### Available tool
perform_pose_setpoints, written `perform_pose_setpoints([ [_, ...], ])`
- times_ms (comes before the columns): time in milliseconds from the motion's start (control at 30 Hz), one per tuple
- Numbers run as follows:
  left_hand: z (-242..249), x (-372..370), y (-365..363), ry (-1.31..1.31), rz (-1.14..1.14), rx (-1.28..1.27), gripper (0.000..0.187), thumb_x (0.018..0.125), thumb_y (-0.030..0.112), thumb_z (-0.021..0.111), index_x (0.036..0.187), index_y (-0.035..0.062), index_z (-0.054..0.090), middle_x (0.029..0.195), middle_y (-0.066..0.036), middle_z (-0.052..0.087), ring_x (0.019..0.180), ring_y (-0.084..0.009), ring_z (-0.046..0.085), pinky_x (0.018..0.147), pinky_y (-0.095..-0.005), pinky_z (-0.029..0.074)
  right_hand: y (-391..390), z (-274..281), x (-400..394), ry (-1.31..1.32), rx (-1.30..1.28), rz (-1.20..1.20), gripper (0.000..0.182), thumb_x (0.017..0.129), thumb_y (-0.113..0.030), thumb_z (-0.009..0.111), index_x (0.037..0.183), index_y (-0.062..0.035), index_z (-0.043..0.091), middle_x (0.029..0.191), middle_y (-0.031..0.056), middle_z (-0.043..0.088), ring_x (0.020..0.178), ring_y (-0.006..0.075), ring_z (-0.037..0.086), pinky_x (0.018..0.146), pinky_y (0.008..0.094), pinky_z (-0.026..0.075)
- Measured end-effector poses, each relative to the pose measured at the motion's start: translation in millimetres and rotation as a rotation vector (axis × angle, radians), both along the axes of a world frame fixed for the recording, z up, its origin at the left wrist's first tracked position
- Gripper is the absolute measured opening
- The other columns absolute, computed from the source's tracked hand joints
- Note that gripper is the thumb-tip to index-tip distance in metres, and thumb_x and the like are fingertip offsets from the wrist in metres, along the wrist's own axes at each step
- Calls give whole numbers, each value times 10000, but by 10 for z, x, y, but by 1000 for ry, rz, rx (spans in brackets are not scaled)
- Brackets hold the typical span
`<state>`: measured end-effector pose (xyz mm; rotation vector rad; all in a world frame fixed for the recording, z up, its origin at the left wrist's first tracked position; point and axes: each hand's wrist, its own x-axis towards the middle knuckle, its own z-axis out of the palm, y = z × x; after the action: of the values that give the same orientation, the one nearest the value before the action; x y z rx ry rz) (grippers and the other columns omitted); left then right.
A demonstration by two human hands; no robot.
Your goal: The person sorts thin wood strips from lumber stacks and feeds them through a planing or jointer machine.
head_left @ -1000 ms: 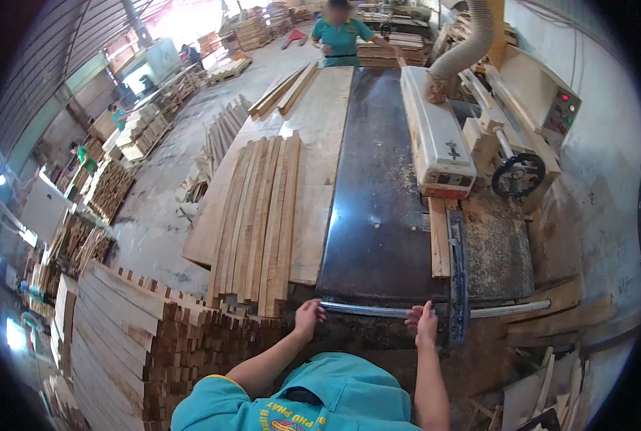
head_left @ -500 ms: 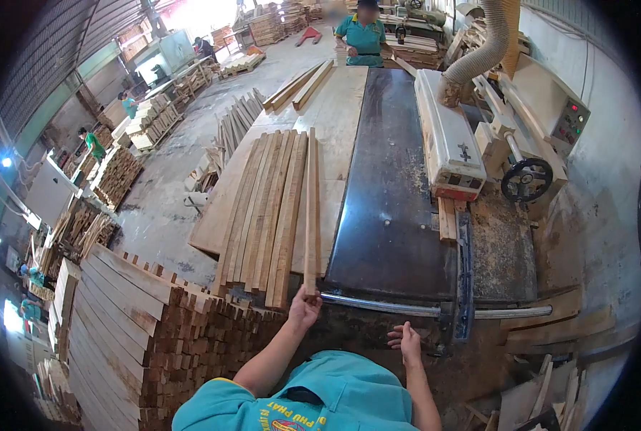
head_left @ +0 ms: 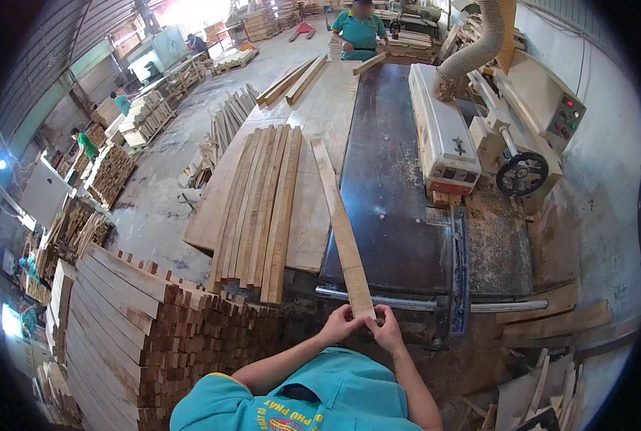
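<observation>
So, left hand (head_left: 340, 325) and right hand (head_left: 387, 332) both pinch a long, straight-edged, pale wooden plank (head_left: 343, 233); teal shirt (head_left: 353, 384) reads "PHÚ PHÁT".

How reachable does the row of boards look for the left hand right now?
Likely yes: nothing visible blocks the left hand from the near ends of the row of boards, though it would first have to release the held board.

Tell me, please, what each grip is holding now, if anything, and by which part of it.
The left grip and the right grip both hold one long wooden slat, close together at its near end.
</observation>
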<state>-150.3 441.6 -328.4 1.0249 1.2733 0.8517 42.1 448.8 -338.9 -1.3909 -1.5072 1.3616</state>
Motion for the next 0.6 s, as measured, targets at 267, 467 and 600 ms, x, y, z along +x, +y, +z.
perform_pose_setpoints([
  [267,447,112,139,265,-323,449,461,942,156,734,1356,45,562,1100,-107,621,1036,-186,624,889,-335,533,-279,-82,385,986,-619,-184,621,1067,-513,288,1233,-15,619,1031,127,710,860,231,672,726,379,560],
  [467,61,158,736,183,-127,322,429,958,182,702,1320,3,558,966,-107,676,831,-165,665,737,-327,553,-883,-391,875,1291,-776,-407,625,1050,-520,315,1265,-8,601,1012,143,681,777,243,618,671,386,511],
  [600,-157,368,1017,292,-113,265,525,958,242,704,1364,-27,509,952,-135,686,851,-203,681,765,-357,562,-1451,-389,1135,1318,-792,-536,603,1043,-496,334,1265,3,589,963,136,658,746,245,597,660,393,500],
])
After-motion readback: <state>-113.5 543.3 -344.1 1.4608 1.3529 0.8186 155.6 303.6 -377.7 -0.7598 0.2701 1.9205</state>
